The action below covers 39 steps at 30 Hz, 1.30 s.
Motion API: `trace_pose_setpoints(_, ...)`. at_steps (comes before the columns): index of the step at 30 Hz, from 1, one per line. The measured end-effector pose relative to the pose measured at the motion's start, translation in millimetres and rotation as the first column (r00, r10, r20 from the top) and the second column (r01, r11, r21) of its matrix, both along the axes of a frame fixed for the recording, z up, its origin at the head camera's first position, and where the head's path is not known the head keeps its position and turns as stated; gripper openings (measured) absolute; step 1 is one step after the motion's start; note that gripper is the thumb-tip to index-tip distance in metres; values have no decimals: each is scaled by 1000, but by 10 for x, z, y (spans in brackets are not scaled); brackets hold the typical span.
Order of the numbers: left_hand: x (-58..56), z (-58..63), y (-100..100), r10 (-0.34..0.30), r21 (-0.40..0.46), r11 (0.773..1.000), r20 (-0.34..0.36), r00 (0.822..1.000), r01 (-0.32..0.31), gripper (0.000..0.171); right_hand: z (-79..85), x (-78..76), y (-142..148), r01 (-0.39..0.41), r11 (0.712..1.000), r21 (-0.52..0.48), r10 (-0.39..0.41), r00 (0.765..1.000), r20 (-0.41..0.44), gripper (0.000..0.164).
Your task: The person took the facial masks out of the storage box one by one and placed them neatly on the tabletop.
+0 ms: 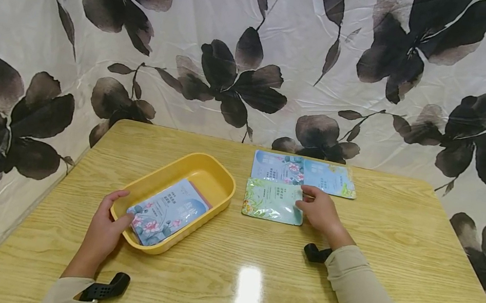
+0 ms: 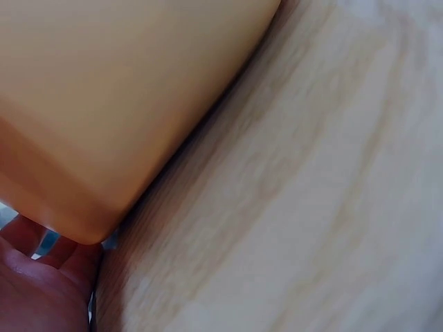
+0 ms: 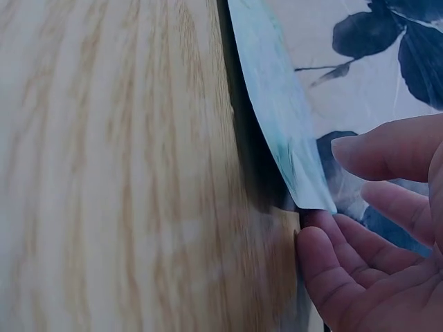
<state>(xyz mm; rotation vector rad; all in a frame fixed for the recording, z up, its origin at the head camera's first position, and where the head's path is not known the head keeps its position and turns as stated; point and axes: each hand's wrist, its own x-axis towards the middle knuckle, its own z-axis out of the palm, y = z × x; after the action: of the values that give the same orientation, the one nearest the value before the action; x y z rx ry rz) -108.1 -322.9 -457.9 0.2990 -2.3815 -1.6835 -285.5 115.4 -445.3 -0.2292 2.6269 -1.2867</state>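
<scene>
At the near left end of the yellow plastic basket [image 1: 216, 168], my left hand [image 1: 106, 228] grips the rim. In the left wrist view the basket wall [image 2: 131, 90] hides part of the left hand [image 2: 52, 283]. Inside the basket lies a blue floral sachet [image 1: 169, 213] on top of a pinkish one that barely shows. My right hand [image 1: 320, 211] is at the right edge of a green floral sachet [image 1: 273, 201] on the table. In the right wrist view, lower fingers [image 3: 322, 256] touch the sachet's corner, with another digit held apart above it.
Behind the green sachet, a lilac-blue floral sachet [image 1: 274, 166] and a light blue sachet [image 1: 328, 178] lie side by side near the back edge of the wooden table [image 1: 399, 235]. A flower-printed cloth [image 1: 250, 33] hangs behind the table.
</scene>
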Motion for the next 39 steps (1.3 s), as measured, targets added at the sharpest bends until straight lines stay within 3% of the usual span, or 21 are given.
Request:
trace_pose_setpoints(5,-2,0,-13,-5,-17,1000,-3,1000,5,54,79,32,-5,3,1000,-16,-4,1000,-23,54)
trace_pose_setpoints(9,-11,7,-23,-10,-22,1000,-12,1000,10,53,277,95,-126,-38,993,-109,30,996,-78,56)
trace_pose_setpoints(14,-11,-1,-15,-3,0,1000,-9,1000,3,53,496,190,-394,-189,961,-202,166,978,-129,57)
trace_pose_setpoints(21,-13,-30,3,-8,27,1000,-15,1000,8,54,592,272,-873,-392,893,-219,370,919,-135,59)
trace_pose_setpoints(29,-3,-35,-28,8,10,1000,-13,1000,-8,52,568,407,-1531,-517,845,-137,500,854,-142,57)
trace_pose_setpoints(33,-5,-29,-34,4,21,1000,-6,1000,-4,54,527,437,-1794,-558,829,-25,551,825,-124,58)
trace_pose_setpoints(39,-16,-53,-31,-1,26,1000,-12,1000,1,54,481,412,-2051,-603,782,158,617,784,-61,61)
